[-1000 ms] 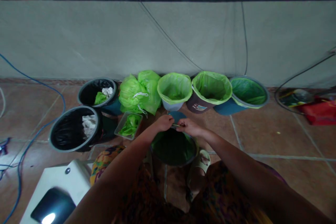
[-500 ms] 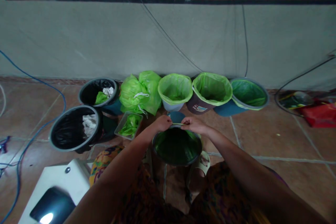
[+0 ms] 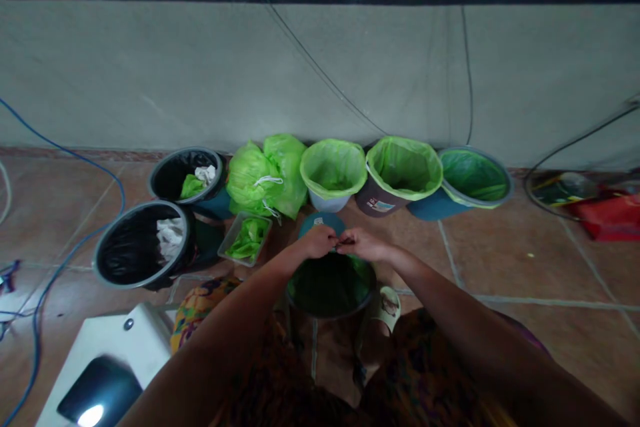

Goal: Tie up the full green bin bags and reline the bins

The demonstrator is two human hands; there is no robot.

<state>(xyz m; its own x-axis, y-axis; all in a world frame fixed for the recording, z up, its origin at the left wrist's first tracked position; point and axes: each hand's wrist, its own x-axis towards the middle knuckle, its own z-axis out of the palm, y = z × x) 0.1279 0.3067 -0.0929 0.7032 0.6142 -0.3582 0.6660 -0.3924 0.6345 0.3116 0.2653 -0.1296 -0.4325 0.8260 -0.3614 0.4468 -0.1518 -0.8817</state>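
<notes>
A blue bin (image 3: 320, 219) stands tilted between my feet, its mouth facing me. A green bin liner (image 3: 353, 283) lines its dark inside. At the far rim, my left hand (image 3: 319, 241) is closed in a pinch on the liner's edge. My right hand (image 3: 365, 244) pinches the same edge from the other side, its fingertips almost touching those of the left. The bit of liner between the fingers is mostly hidden.
Along the wall stand a white bin (image 3: 330, 203), a brown bin (image 3: 373, 201) and another blue bin (image 3: 430, 210), all green-lined. Left are tied green bags (image 3: 253, 177), a clear tub (image 3: 263, 247) and two black-lined bins (image 3: 103, 273). A blue cable (image 3: 120, 193) crosses the floor.
My hands have come together at the rim, closing the gap where a strip of liner edge showed between them. The bin's mouth has shifted slightly left.
</notes>
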